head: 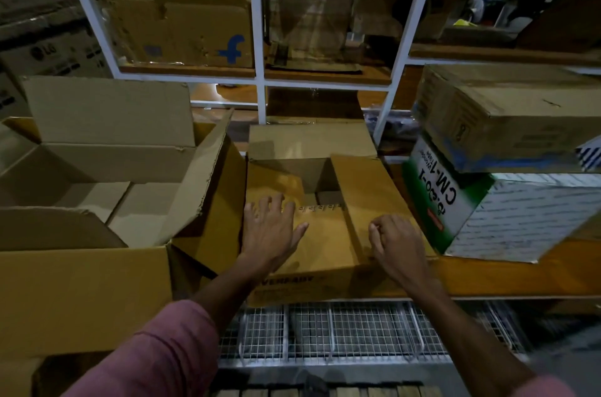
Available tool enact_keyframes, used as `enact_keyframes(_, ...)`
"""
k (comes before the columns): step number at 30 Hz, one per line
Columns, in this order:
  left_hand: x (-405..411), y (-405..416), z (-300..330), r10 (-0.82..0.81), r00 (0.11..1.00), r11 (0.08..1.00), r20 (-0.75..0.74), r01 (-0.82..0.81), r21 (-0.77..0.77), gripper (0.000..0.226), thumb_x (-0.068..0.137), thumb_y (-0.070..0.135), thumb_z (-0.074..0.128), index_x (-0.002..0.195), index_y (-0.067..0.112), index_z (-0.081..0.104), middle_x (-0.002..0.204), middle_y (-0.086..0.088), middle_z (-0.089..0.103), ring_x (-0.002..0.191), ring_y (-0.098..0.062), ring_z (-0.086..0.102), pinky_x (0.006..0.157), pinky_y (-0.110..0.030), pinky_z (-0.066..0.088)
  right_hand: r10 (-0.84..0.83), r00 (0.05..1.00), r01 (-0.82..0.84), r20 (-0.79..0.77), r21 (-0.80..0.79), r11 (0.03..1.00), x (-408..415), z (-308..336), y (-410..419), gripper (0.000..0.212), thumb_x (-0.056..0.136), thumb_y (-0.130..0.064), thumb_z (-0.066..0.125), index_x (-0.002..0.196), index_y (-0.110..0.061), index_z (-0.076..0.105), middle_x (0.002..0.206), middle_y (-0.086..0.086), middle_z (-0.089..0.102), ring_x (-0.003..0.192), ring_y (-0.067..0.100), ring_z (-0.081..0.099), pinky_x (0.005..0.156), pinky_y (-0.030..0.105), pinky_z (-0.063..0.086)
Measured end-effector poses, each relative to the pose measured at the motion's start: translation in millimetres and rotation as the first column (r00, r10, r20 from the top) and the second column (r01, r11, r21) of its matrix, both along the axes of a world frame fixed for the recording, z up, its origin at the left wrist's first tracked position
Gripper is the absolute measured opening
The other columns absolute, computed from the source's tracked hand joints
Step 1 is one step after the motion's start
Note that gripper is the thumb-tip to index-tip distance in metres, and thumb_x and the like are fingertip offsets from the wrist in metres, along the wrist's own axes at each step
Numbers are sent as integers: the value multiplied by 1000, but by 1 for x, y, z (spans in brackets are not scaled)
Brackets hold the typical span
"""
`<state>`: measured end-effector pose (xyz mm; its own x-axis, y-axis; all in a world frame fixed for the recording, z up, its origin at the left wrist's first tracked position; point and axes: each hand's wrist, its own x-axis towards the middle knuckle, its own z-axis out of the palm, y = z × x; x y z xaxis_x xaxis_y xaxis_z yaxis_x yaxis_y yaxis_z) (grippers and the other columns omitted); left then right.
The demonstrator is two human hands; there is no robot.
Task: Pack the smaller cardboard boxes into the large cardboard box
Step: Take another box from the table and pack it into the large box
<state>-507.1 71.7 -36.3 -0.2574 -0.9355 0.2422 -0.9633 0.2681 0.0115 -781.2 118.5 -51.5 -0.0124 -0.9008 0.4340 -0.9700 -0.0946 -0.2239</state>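
A large open cardboard box [81, 292] fills the left side, its flaps standing up and its inside bare. Right beside it sits a smaller brown box [325, 240] with its flaps partly folded and the middle still open. My left hand [271, 234] lies flat with spread fingers on the near flap of this smaller box. My right hand [395, 242] rests with curled fingers on the box's right flap [361, 195]. Whether the right fingers pinch the flap edge is hard to tell.
A white and green box [487, 217] printed "CM-1" lies at the right with a worn brown box [510, 117] stacked on it. White metal shelving [260, 38] with more cartons stands behind. A wire mesh rack [341, 331] runs below the orange shelf edge [520, 276].
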Motion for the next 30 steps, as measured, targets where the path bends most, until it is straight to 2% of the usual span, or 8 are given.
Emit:
enact_keyframes(5, 8, -15, -21, 69, 996, 984, -54, -59, 169, 63, 99, 67, 31, 144, 26, 44, 158, -7, 33, 144, -29, 29, 116, -59, 24, 0, 1000, -4, 13, 289, 957, -9, -12, -25, 33, 105, -42, 45, 125, -21, 60, 123, 3, 60, 115, 24, 54, 94, 42, 41)
enact_keyframes(8, 13, -28, -26, 112, 989, 968, -92, -87, 237, 62, 99, 65, 34, 146, 25, 41, 160, -8, 28, 146, -29, 24, 117, -57, 20, 16, 999, -3, -29, 408, 913, -12, -15, -44, 36, 105, -47, 41, 131, -26, 57, 134, 2, 53, 124, 23, 47, 102, 44, 36)
enact_keyframes(14, 6, -73, -28, 181, 976, 942, -119, -138, 306, 64, 99, 63, 38, 148, 22, 39, 161, -9, 25, 147, -30, 22, 118, -53, 21, 45, 999, -31, -23, 442, 896, -7, -16, -87, 42, 105, -48, 42, 139, -26, 52, 147, 3, 44, 136, 23, 39, 112, 46, 32)
enact_keyframes(18, -5, -115, -41, 259, 951, 901, -166, -176, 398, 68, 99, 62, 42, 152, 19, 34, 165, -12, 16, 152, -34, 12, 124, -54, 13, 93, 995, -66, -38, 457, 887, -4, -22, -117, 49, 104, -50, 41, 148, -29, 42, 156, 4, 34, 144, 25, 31, 118, 48, 27)
enact_keyframes(21, -11, -153, -47, 352, 919, 862, -180, -242, 445, 76, 101, 62, 38, 158, 16, 22, 168, -14, 5, 154, -37, 4, 124, -53, 8, 127, 991, -98, -39, 433, 896, -5, -30, -138, 51, 104, -51, 38, 150, -27, 40, 157, 6, 31, 146, 25, 27, 119, 46, 23)
enact_keyframes(24, -16, -192, -50, 455, 846, 831, -279, -291, 473, 83, 100, 62, 41, 159, 13, 10, 169, -15, -2, 155, -38, 1, 125, -54, 7, 136, 990, -104, -48, 414, 904, -4, -38, -162, 52, 103, -50, 39, 149, -26, 41, 156, 7, 32, 145, 26, 28, 119, 47, 23)
enact_keyframes(27, -13, -231, -53, 554, 729, 805, -401, -346, 483, 85, 99, 57, 48, 159, 13, 7, 167, -16, 3, 154, -39, 4, 124, -56, 8, 148, 986, -106, -77, 395, 912, -4, -45, -185, 52, 101, -49, 39, 147, -25, 44, 155, 7, 35, 143, 27, 30, 119, 48, 27)
enact_keyframes(30, -3, -265, -57, 650, 586, 750, -484, -390, 535, 87, 98, 62, 45, 159, 15, 5, 165, -17, 11, 151, -41, 10, 122, -57, 11, 162, 982, -113, -99, 383, 917, -4, -50, -198, 51, 100, -49, 37, 144, -25, 48, 153, 7, 37, 141, 26, 32, 117, 48, 29)
